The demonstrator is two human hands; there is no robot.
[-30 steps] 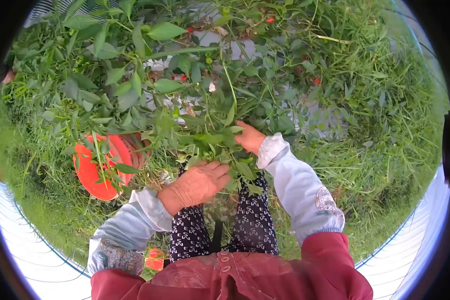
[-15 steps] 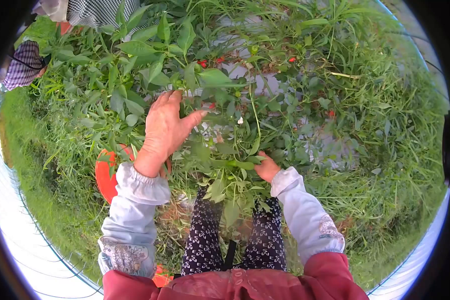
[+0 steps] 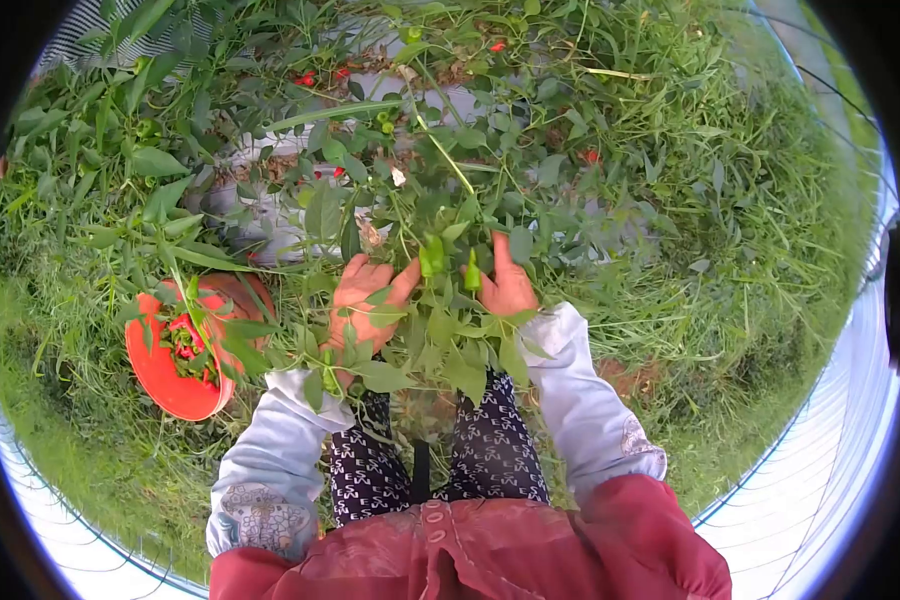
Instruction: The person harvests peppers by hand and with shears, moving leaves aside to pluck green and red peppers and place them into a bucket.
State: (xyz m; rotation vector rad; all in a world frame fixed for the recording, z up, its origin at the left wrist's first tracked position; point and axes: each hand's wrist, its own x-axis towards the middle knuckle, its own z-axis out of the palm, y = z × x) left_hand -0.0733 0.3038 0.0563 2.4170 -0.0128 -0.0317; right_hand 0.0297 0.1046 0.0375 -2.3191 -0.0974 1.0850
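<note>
Just above my knees, my left hand (image 3: 367,303) reaches into a leafy pepper plant (image 3: 460,350), fingers spread and partly covered by leaves. Its thumb points at a green pepper (image 3: 432,256) hanging in the middle of the plant. My right hand (image 3: 508,285) is on the other side of the stems, index finger stretched up and thumb apart from it. Another green pepper (image 3: 472,271) hangs against or just in front of that thumb; whether they touch is hard to tell.
An orange-red bucket (image 3: 160,388) with red and green peppers inside stands tilted in the grass at the left. Red peppers (image 3: 306,79) show among the foliage over grey ground sheeting (image 3: 270,215). Checked fabric (image 3: 185,35) appears at the upper left.
My left hand has come down and toward my right hand. The view has shifted, bringing the bucket's contents into sight, while the co-worker's checked hat has left the frame.
</note>
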